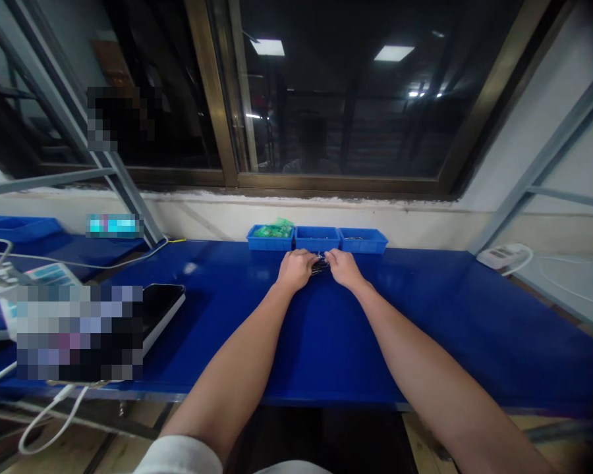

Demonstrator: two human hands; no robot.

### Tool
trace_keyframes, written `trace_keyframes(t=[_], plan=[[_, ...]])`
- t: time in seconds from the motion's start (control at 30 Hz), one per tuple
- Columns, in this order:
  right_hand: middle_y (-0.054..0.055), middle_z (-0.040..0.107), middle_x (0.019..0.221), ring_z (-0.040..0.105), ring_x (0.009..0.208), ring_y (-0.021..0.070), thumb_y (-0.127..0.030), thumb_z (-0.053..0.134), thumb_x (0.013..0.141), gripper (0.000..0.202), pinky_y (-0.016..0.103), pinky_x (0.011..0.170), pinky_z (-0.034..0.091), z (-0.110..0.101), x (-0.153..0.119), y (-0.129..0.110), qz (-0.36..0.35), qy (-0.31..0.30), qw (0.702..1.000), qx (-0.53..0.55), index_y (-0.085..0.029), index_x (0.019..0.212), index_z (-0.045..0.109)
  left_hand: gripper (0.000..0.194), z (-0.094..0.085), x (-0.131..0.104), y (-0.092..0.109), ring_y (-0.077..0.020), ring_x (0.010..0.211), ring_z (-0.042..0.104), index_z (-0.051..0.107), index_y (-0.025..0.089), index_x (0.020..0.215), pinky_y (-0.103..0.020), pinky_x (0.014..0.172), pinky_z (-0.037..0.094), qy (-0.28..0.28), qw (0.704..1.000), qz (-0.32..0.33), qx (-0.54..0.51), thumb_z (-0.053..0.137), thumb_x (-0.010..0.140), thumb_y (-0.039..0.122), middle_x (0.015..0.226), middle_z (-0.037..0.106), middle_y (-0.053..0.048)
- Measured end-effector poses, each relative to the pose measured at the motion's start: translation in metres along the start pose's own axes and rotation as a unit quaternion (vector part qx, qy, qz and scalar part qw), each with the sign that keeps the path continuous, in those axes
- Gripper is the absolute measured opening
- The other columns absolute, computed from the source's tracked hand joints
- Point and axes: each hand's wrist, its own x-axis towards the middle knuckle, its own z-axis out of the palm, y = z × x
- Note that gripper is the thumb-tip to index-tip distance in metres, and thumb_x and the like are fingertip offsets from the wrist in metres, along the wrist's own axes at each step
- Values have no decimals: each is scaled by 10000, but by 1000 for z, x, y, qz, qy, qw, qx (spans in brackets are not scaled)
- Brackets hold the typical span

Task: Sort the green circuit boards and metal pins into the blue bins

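My left hand (297, 269) and my right hand (344, 267) meet near the back of the blue table (217, 329), just in front of the blue bins. Between them is a small cluster of thin, dark, shiny metal pieces (318, 266), whose exact kind is too small to tell. Both hands have curled fingers, with their fingertips closed at the two sides of the cluster. My fingers partly cover the pieces.
Behind my hands stand a bin with green plastic packets (273, 230), a middle bin (317, 238) and a right bin (363, 242) with a thin piece at its rim. A tablet-like device (165, 299) with cables lies left; a white power strip (505, 255) sits right.
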Motion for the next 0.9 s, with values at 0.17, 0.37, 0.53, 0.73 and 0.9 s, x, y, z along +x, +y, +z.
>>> trace_keyframes(t=[0.17,0.37,0.53,0.73,0.9], plan=[[74,666,719,605,710,189,-371,333,921,388,275,699,380,0,0,-2,13,-12,1000,-18,-191,700,595,314,0,-1,1,-178,871,569,668,204,913,-297,804,395,-23,1000,-7,18,362,926,270,907,647,-64],[28,632,637,568,615,157,-435,471,837,312,272,634,404,3,-1,-2,32,17,982,187,-184,721,617,293,-2,-1,3,-184,922,565,645,208,918,-296,804,396,-36,998,-41,32,355,924,252,942,643,-61],[18,618,631,501,542,120,-470,627,688,295,241,501,376,0,-2,-4,77,4,920,383,-176,709,643,282,-1,-1,1,-180,894,572,642,209,889,-286,776,401,-17,999,-45,17,366,925,261,916,633,-55],[45,645,651,493,528,109,-455,642,645,301,209,417,297,-7,-4,-2,118,-22,879,461,-157,683,662,314,2,-2,-2,-156,873,577,663,215,928,-258,788,415,-21,999,-23,-19,362,934,302,923,630,-54],[49,650,626,503,510,108,-426,648,640,279,208,410,279,-6,-4,1,118,-31,866,484,-151,681,670,310,3,-4,-3,-156,919,587,667,225,984,-255,836,432,-16,999,-12,-43,372,930,303,980,641,-50]])
